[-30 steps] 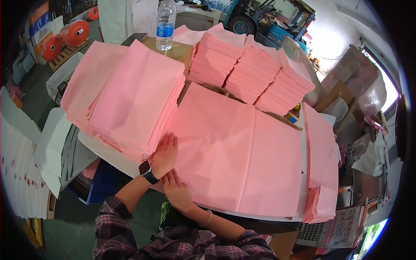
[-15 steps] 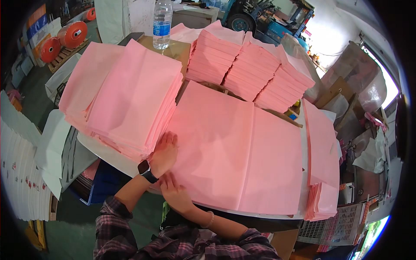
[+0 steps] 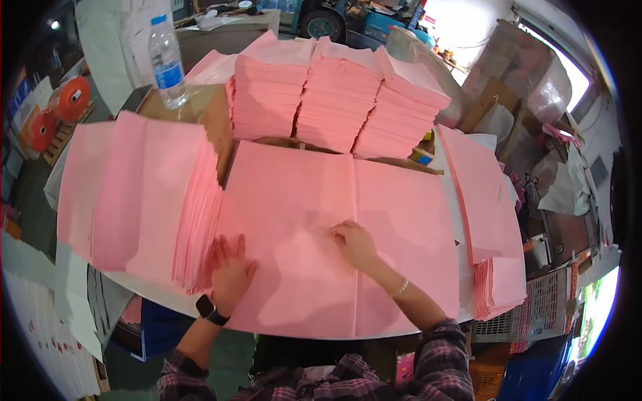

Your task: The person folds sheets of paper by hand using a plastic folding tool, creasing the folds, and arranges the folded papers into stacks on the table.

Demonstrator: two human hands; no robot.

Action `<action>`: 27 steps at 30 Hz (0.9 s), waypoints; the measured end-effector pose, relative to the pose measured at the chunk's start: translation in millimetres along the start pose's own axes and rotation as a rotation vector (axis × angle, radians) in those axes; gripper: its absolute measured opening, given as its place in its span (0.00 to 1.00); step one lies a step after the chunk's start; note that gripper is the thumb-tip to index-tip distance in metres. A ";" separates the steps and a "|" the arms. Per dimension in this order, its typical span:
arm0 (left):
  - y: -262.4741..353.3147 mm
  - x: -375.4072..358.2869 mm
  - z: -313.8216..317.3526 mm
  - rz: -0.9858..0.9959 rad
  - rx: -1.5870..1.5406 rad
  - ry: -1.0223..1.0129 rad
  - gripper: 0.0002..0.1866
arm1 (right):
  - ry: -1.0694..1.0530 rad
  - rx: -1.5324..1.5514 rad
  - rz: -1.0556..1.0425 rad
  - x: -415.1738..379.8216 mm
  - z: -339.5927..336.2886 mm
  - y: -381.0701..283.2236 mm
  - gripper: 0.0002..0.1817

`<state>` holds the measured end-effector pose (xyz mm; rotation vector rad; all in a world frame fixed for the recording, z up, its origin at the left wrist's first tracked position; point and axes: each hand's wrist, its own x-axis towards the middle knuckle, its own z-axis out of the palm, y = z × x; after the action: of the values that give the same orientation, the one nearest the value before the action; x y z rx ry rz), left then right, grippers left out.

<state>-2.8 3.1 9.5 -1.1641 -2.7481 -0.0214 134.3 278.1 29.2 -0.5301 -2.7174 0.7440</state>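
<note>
A wide pink paper sheet (image 3: 287, 294) lies flat in front of me, with a crease or seam running front to back right of its middle. My left hand (image 3: 231, 271), with a dark watch on its wrist, rests flat near the sheet's left edge, fingers spread. It is beside the tall stack of folded pink paper (image 3: 157, 207). My right hand (image 3: 356, 247) is over the middle of the sheet, left of the crease. Its fingers are curled in, and nothing shows in them.
Several tall pink paper piles (image 3: 338, 100) stand along the far side. A water bottle (image 3: 168, 67) is on a cardboard box (image 3: 200, 110) at back left. More pink sheets (image 3: 478, 194) and a small folded pile (image 3: 500, 291) lie at right. A grey plastic crate (image 3: 528, 311) sits beyond.
My right hand has moved from the sheet's near left corner, beside my left hand, to its middle, and its fingers have curled. My left hand stays by the left edge. The view has shifted.
</note>
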 end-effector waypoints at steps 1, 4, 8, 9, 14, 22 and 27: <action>0.8 -0.4 -3.2 -0.011 -0.001 -0.015 0.37 | 0.077 -0.023 -0.022 17.0 2.8 27.3 0.07; 1.5 -1.5 -1.3 -0.024 0.005 -0.041 0.38 | 0.267 -0.119 0.096 88.7 3.2 96.1 0.06; 2.8 5.3 -8.4 -0.037 -0.048 -0.112 0.38 | 0.489 -0.296 0.179 174.4 -8.9 154.2 0.05; 2.9 5.8 -13.0 -0.053 -0.105 -0.138 0.38 | 0.486 -0.289 0.186 175.8 -9.2 154.3 0.05; -2.8 1.2 -0.8 -0.011 -0.004 -0.108 0.39 | 0.498 -0.432 -0.209 117.1 -30.8 124.9 0.03; -10.1 8.3 -6.5 0.045 -0.068 -0.102 0.37 | -0.144 -0.224 -0.633 -234.4 -37.1 15.7 0.17; -11.1 8.8 -8.0 0.050 -0.115 -0.092 0.35 | -0.291 0.196 -0.283 -279.8 -48.6 -10.6 0.09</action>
<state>-15.6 1.0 19.3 -1.2941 -2.8300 -0.1248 399.0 174.6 29.6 0.0106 -2.8463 1.0616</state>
